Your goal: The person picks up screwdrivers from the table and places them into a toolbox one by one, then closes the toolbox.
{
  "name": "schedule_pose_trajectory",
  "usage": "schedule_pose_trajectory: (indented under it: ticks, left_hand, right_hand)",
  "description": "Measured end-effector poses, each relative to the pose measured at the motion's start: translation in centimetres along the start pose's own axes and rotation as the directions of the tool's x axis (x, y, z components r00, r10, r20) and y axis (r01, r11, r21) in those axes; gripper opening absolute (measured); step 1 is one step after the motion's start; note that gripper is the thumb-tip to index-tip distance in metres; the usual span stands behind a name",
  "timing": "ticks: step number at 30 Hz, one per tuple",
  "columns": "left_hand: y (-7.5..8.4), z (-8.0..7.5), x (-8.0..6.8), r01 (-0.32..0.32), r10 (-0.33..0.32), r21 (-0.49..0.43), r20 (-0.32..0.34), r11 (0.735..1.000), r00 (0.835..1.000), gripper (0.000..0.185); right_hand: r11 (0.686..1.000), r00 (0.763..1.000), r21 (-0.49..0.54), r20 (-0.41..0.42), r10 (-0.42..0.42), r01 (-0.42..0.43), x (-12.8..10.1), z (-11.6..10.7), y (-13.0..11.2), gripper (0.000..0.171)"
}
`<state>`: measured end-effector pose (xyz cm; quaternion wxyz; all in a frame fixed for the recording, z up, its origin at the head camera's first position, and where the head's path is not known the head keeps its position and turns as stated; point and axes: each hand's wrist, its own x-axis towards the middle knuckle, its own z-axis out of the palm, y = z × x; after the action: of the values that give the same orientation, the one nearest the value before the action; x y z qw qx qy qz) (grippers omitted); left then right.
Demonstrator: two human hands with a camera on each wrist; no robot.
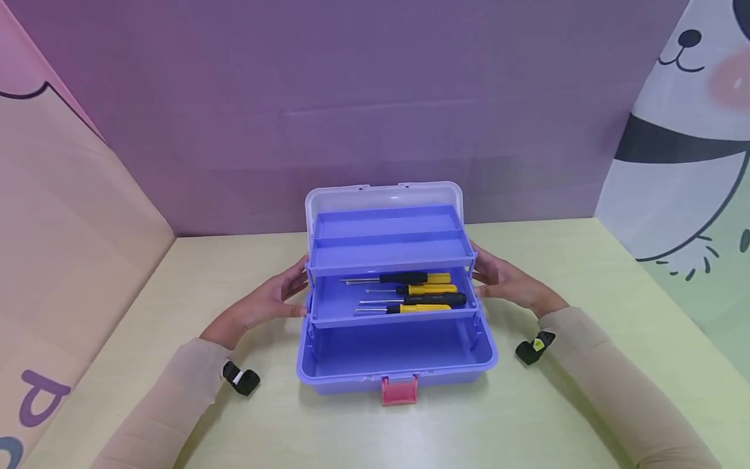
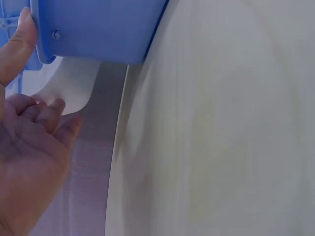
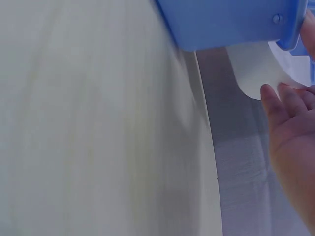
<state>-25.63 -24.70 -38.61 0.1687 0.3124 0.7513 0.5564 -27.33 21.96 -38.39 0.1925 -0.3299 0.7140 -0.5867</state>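
The open toolbox fills the table's middle, its stepped trays overhanging the bottom bin; bare tabletop lies on both sides and in front; the purple wall closes the back.

Staged tabletop booth: pale table, purple backdrop, cartoon-print side panels.

- The blue box fills the upper edge, with a small rivet near its right corner.
- Below that corner a pale, see-through lid hangs down with a rounded edge.
- The right hand shows at the right border, fingertips touching the lid.
- The pale table takes up the left side.
- A purple wall runs behind the table's edge.
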Motion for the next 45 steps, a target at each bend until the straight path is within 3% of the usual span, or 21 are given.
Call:
schedule_pose_trajectory:
  ticks: [5, 12, 17, 23, 27, 34, 45]
  left_hand:
    - [0.1, 0.1, 0.1, -0.054, 0.054, 0.018, -0.031, 0.998, 0.998, 0.106]
    - [0.1, 0.1, 0.0, -0.122, 0.124, 0.05, -0.039, 0.991, 0.991, 0.106]
    - [0.4, 0.1, -0.3, -0.14, 0.143, 0.071, -0.043, 0.988, 0.989, 0.109]
    - [0.9, 0.1, -0.3, -0.152, 0.154, 0.052, -0.03, 0.987, 0.988, 0.112]
    - [1.5, 0.3, -0.3, -0.144, 0.146, 0.07, -0.039, 0.987, 0.988, 0.111]
    - [3.2, 0.7, 0.0, -0.097, 0.106, 0.1, -0.095, 0.99, 0.99, 0.107]
    - [4.0, 1.5, 0.0, -0.059, 0.072, 0.103, -0.129, 0.993, 0.989, 0.107]
  right_hand:
    - [0.998, 0.997, -0.013, -0.024, -0.067, 0.067, -0.1, 0.1, -0.1, 0.094]
    - [0.999, 0.994, -0.002, -0.096, -0.043, 0.043, -0.3, 0.7, -0.7, 0.075]
    - [0.999, 0.991, -0.002, -0.121, -0.049, 0.049, -0.4, 1.0, -1.1, 0.07]
    - [0.992, 0.985, 0.037, -0.128, -0.113, 0.119, -0.2, 1.2, -1.8, 0.072]
    - [0.988, 0.982, 0.049, -0.128, -0.138, 0.145, -0.3, 1.2, -2.4, 0.071]
    - [0.993, 0.98, 0.002, -0.165, -0.115, 0.117, -0.4, 1.3, -3.4, 0.071]
    - [0.991, 0.976, -0.01, -0.174, -0.133, 0.133, -0.6, 1.4, -3.6, 0.083]
